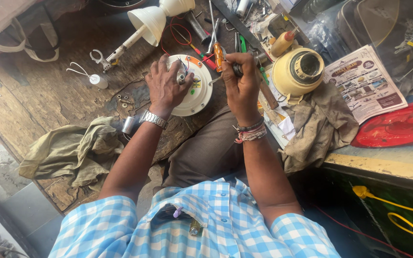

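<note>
Pressing its spread fingers on the white round housing [194, 88], the left hand [166, 86] steadies it — the right hand [240, 81] grips a dark-handled tool [228, 72].

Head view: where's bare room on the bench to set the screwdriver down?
Bare wood lies left of the left hand, between the small white bulb and the olive rag. Beyond the right hand it is crowded: loose tools, the cream housing, the leaflet.

Both my arms are reaching forward, elbows bent. My left hand [164, 85] is lying palm down, fingers spread and curled, gripping from above. My right hand [241, 81] is closing in a fist, knuckles up, wrist slightly cocked toward the left hand.
</note>
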